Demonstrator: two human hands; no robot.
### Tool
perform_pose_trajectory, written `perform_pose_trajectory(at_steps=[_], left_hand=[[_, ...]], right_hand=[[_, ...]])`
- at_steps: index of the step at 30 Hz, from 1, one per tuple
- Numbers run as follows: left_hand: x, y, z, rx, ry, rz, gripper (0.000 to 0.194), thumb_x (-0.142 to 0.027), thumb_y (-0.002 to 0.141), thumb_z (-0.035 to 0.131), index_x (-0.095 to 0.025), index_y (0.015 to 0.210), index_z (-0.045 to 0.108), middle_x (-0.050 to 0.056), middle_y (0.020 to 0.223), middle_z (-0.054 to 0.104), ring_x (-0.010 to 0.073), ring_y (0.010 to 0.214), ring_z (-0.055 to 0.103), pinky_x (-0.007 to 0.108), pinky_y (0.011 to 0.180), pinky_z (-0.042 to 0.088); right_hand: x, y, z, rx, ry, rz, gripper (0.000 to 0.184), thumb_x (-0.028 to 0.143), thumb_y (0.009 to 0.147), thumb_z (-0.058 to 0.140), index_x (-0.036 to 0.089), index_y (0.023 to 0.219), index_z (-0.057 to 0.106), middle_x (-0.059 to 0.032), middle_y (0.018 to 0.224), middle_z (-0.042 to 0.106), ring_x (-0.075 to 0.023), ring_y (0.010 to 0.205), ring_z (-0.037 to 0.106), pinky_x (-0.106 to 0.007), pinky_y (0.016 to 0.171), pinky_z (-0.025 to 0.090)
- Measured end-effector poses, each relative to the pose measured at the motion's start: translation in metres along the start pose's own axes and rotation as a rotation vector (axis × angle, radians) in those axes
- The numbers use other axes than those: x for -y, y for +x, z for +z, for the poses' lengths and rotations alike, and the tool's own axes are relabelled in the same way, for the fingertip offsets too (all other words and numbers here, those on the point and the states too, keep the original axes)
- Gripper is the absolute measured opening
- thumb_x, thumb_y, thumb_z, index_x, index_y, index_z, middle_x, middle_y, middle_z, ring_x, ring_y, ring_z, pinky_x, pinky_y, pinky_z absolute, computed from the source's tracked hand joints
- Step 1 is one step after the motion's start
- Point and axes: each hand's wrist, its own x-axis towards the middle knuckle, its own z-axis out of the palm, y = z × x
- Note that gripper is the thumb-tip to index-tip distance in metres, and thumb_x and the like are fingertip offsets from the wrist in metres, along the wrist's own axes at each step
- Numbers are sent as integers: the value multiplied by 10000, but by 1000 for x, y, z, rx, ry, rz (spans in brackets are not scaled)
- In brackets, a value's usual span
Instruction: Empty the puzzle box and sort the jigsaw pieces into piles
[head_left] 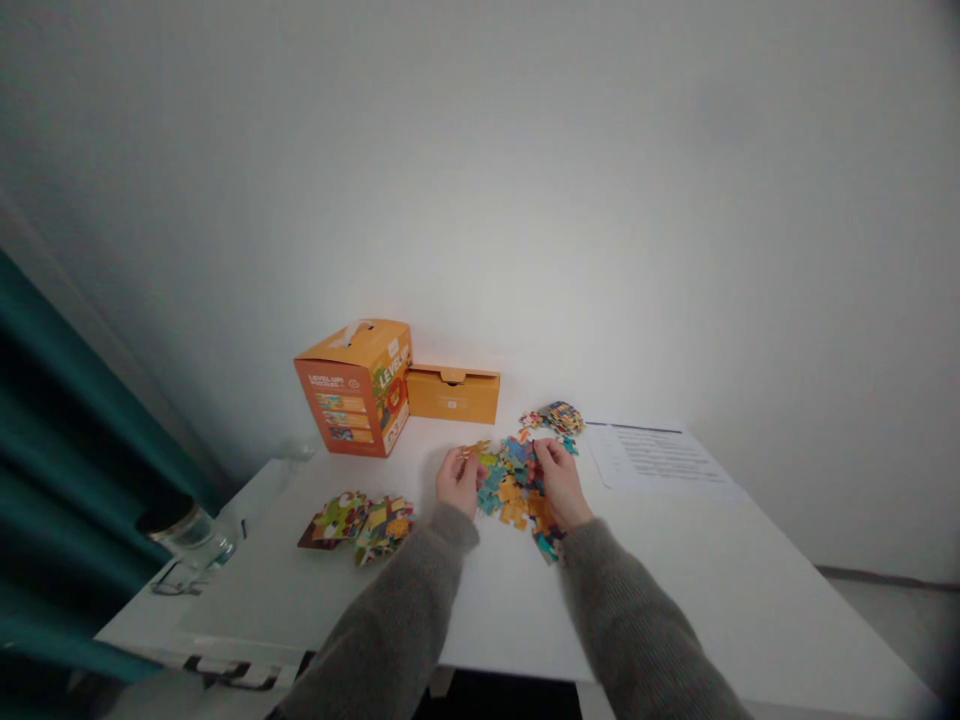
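Observation:
Colourful jigsaw puzzle pieces (513, 492) lie in a loose patch on the white table, between my two hands. At its left edge, my left hand (457, 484) is closed around a few orange-yellow puzzle pieces (475, 449) that stick out above the fingers. My right hand (562, 484) is on the right side of the patch, with thumb and fingers pinched on a small dark puzzle piece, mostly hidden by the fingertips. Behind them is a heap of puzzle pieces (561, 417).
Left of my hands lie two stacks of puzzle pieces (341, 516) (384, 528). An orange puzzle box (351, 385) and a smaller orange carton (453, 394) stand against the wall. Printed paper (667, 456) lies right; a glass jar (196, 535) and glasses (176, 580) are far left.

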Motion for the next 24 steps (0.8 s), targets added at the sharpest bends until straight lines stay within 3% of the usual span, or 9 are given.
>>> perform_pose_trajectory(at_steps=[3, 7, 13, 17, 20, 24], left_hand=[[-5, -4, 1, 6, -90, -26, 257, -367, 718, 616, -159, 864, 652, 52, 791, 685, 167, 676, 643, 261, 546, 538], [-10, -9, 3, 26, -125, -73, 287, -364, 727, 596, -153, 889, 704, 72, 891, 705, 180, 764, 647, 272, 606, 557], [-6, -8, 5, 71, -161, -94, 309, -324, 679, 664, -162, 941, 687, 36, 838, 675, 135, 683, 614, 256, 597, 548], [-4, -6, 5, 41, -220, -134, 299, -326, 686, 653, -168, 940, 649, 15, 800, 645, 116, 622, 596, 277, 589, 562], [-2, -5, 6, -1, -225, -139, 269, -313, 665, 685, -177, 879, 594, 5, 799, 646, 95, 589, 577, 266, 574, 556], [3, -4, 8, -15, -219, -143, 288, -309, 624, 735, -172, 805, 557, -19, 730, 622, 80, 558, 544, 267, 562, 561]], right_hand=[[2, -1, 2, 25, 81, 23, 322, 521, 782, 685, 224, 831, 573, 44, 627, 588, -124, 493, 521, -256, 493, 436], [2, -3, 3, 51, 130, 69, 343, 514, 758, 713, 219, 841, 560, 13, 719, 655, -130, 519, 572, -266, 517, 471], [-6, 5, -5, 1, 172, 95, 300, 476, 786, 681, 209, 751, 549, 54, 583, 502, -103, 477, 480, -243, 473, 457], [-10, 18, -21, -99, 141, 161, 302, 490, 778, 659, 218, 781, 528, 85, 509, 403, -94, 397, 387, -223, 349, 362], [-13, 30, -32, -185, 43, 244, 290, 475, 781, 651, 226, 819, 508, 77, 505, 470, -101, 364, 411, -206, 286, 289], [-15, 54, -33, -205, -42, 288, 256, 352, 762, 709, 220, 766, 489, 32, 536, 579, -106, 366, 464, -203, 290, 334]])
